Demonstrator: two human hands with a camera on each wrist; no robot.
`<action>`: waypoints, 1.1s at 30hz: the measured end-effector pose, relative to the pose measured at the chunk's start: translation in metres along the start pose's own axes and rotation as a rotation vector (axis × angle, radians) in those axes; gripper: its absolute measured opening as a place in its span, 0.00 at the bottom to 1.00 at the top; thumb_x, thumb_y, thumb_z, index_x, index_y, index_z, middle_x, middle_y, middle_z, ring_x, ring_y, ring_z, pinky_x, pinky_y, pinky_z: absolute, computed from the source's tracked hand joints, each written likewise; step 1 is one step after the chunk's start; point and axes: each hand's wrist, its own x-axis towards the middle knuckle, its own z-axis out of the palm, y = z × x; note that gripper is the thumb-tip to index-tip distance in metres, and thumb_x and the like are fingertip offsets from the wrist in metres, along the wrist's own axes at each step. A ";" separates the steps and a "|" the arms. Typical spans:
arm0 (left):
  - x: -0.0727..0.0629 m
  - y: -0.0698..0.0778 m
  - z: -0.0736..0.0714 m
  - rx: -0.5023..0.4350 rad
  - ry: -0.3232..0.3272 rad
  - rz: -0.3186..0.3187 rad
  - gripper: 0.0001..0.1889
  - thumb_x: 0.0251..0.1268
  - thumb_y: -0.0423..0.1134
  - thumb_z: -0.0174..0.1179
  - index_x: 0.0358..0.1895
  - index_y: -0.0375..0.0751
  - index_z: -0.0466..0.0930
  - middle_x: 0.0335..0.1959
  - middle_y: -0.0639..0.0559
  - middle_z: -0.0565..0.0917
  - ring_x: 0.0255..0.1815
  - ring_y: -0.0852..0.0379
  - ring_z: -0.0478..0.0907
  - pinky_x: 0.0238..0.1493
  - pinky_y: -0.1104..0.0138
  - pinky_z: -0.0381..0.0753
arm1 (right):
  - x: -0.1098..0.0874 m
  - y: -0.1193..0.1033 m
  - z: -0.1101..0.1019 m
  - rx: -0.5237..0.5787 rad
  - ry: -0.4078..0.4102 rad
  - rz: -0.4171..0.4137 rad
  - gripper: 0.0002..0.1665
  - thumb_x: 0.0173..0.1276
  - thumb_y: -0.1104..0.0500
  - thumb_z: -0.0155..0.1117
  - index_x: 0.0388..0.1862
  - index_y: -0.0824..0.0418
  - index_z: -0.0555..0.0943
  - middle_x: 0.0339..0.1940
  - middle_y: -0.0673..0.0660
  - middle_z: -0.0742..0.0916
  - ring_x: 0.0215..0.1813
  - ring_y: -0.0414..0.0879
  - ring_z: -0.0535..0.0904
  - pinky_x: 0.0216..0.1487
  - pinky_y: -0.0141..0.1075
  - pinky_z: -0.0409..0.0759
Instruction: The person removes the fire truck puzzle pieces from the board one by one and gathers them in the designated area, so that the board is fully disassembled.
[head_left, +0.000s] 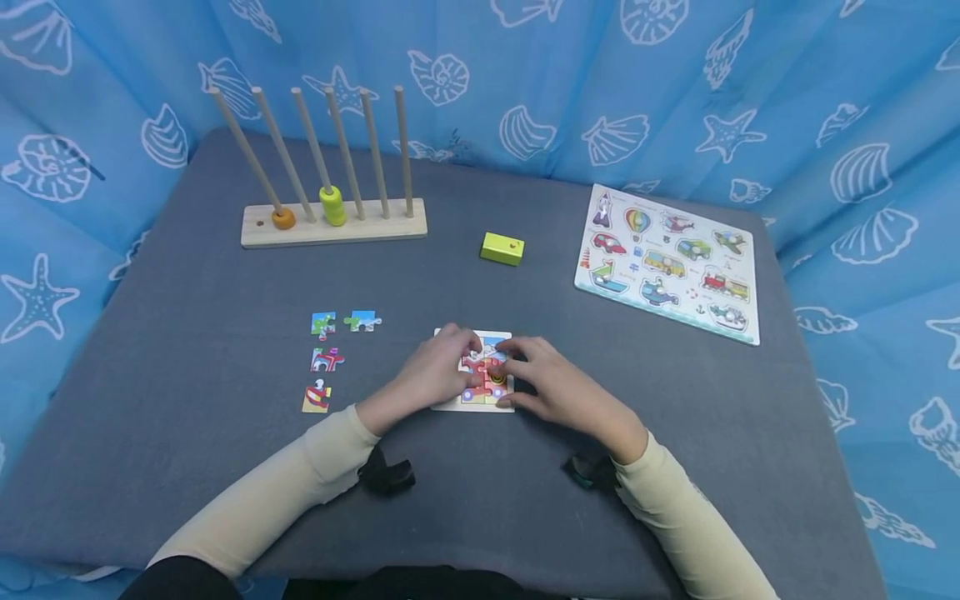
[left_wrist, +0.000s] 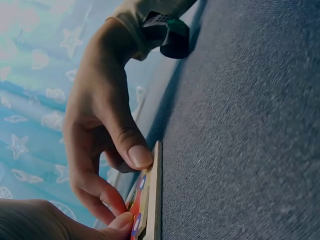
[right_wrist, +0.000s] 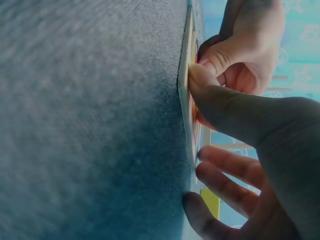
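Plainly, four loose jigsaw pieces [head_left: 327, 360] lie on the left; beside them the left hand [head_left: 431, 371] bends over the puzzle [head_left: 477, 393] at the middle, thumb on its pieces, though whether it pinches one I cannot tell. The right hand [head_left: 558, 383] arches in with fingers spread, touching the puzzle. Even pressure, with the frame [head_left: 450, 407] steadied, should keep the pieces flat. Farther off, left to right, sit a peg rack [head_left: 300, 235], a yellow block [head_left: 502, 248] and a picture board [head_left: 667, 260], apart from the puzzle; only the hands' own fingers obstruct.
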 end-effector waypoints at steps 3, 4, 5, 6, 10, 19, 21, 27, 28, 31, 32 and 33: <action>0.002 0.000 -0.001 0.002 -0.007 0.010 0.16 0.54 0.39 0.71 0.43 0.44 0.76 0.38 0.50 0.74 0.33 0.54 0.71 0.34 0.63 0.69 | -0.001 -0.001 -0.001 -0.024 0.000 -0.003 0.18 0.61 0.49 0.70 0.48 0.54 0.82 0.60 0.58 0.77 0.62 0.51 0.70 0.60 0.45 0.72; 0.002 0.000 -0.001 0.003 -0.007 0.015 0.15 0.53 0.38 0.71 0.42 0.45 0.76 0.37 0.50 0.74 0.33 0.54 0.70 0.33 0.63 0.68 | -0.001 -0.002 -0.001 -0.031 0.000 -0.002 0.18 0.61 0.49 0.70 0.48 0.54 0.82 0.61 0.58 0.77 0.61 0.51 0.70 0.60 0.45 0.72; 0.003 -0.001 -0.002 0.002 -0.004 0.019 0.15 0.53 0.38 0.71 0.42 0.45 0.76 0.36 0.51 0.74 0.33 0.54 0.70 0.33 0.64 0.68 | -0.002 -0.002 -0.001 -0.036 0.000 -0.001 0.18 0.61 0.49 0.70 0.48 0.54 0.82 0.61 0.58 0.77 0.61 0.50 0.70 0.60 0.45 0.72; 0.003 -0.001 -0.002 -0.002 0.001 0.022 0.14 0.53 0.38 0.71 0.41 0.46 0.77 0.35 0.51 0.74 0.32 0.55 0.70 0.33 0.64 0.67 | -0.002 -0.002 -0.001 -0.042 0.000 0.002 0.18 0.61 0.49 0.70 0.48 0.54 0.82 0.61 0.58 0.77 0.61 0.50 0.70 0.60 0.45 0.73; 0.005 -0.002 -0.002 -0.022 0.027 0.038 0.12 0.54 0.37 0.71 0.39 0.46 0.78 0.31 0.52 0.74 0.30 0.56 0.68 0.31 0.66 0.65 | -0.002 -0.003 -0.001 -0.043 0.004 0.008 0.18 0.61 0.48 0.70 0.48 0.54 0.82 0.61 0.57 0.77 0.61 0.50 0.70 0.60 0.44 0.73; 0.008 -0.006 -0.005 -0.130 0.000 0.031 0.04 0.65 0.37 0.61 0.40 0.46 0.77 0.27 0.55 0.75 0.25 0.59 0.69 0.29 0.68 0.65 | -0.001 -0.003 -0.001 -0.041 0.005 0.004 0.18 0.61 0.49 0.70 0.49 0.53 0.83 0.61 0.57 0.77 0.62 0.49 0.70 0.60 0.44 0.73; 0.008 -0.006 -0.005 -0.141 0.005 0.027 0.02 0.67 0.38 0.59 0.40 0.46 0.78 0.26 0.54 0.76 0.24 0.59 0.68 0.27 0.68 0.64 | -0.001 -0.004 -0.001 -0.046 0.009 0.003 0.18 0.61 0.49 0.70 0.49 0.53 0.83 0.60 0.57 0.77 0.62 0.49 0.70 0.60 0.44 0.73; 0.010 -0.006 -0.005 -0.125 0.018 -0.002 0.05 0.68 0.42 0.58 0.39 0.46 0.79 0.26 0.56 0.77 0.22 0.60 0.69 0.27 0.68 0.66 | -0.004 -0.013 -0.006 -0.125 -0.018 -0.037 0.19 0.63 0.50 0.68 0.53 0.50 0.82 0.58 0.56 0.79 0.59 0.49 0.74 0.57 0.44 0.74; 0.010 -0.006 -0.004 -0.120 0.018 -0.007 0.05 0.68 0.43 0.58 0.39 0.46 0.79 0.26 0.56 0.77 0.22 0.60 0.69 0.28 0.68 0.66 | -0.005 -0.015 -0.007 -0.139 -0.032 -0.044 0.20 0.64 0.50 0.67 0.55 0.48 0.81 0.57 0.56 0.80 0.58 0.49 0.74 0.57 0.44 0.75; 0.010 -0.006 -0.004 -0.105 0.020 -0.018 0.06 0.67 0.43 0.59 0.40 0.46 0.80 0.27 0.56 0.77 0.24 0.60 0.70 0.29 0.68 0.67 | -0.008 -0.023 -0.011 -0.161 -0.080 -0.049 0.21 0.65 0.48 0.65 0.58 0.46 0.80 0.57 0.55 0.80 0.55 0.48 0.76 0.53 0.44 0.76; 0.010 -0.005 -0.004 -0.100 0.020 -0.017 0.06 0.67 0.43 0.59 0.39 0.45 0.80 0.27 0.56 0.77 0.24 0.60 0.70 0.29 0.68 0.67 | -0.009 -0.026 -0.011 -0.165 -0.092 -0.046 0.22 0.66 0.48 0.65 0.58 0.45 0.80 0.58 0.55 0.80 0.55 0.48 0.76 0.53 0.44 0.76; 0.010 -0.005 -0.004 -0.094 0.023 -0.014 0.06 0.67 0.42 0.59 0.39 0.45 0.81 0.27 0.55 0.76 0.25 0.60 0.70 0.29 0.68 0.67 | -0.009 -0.028 -0.011 -0.171 -0.102 -0.039 0.22 0.66 0.47 0.64 0.59 0.45 0.79 0.59 0.56 0.79 0.55 0.49 0.76 0.52 0.44 0.77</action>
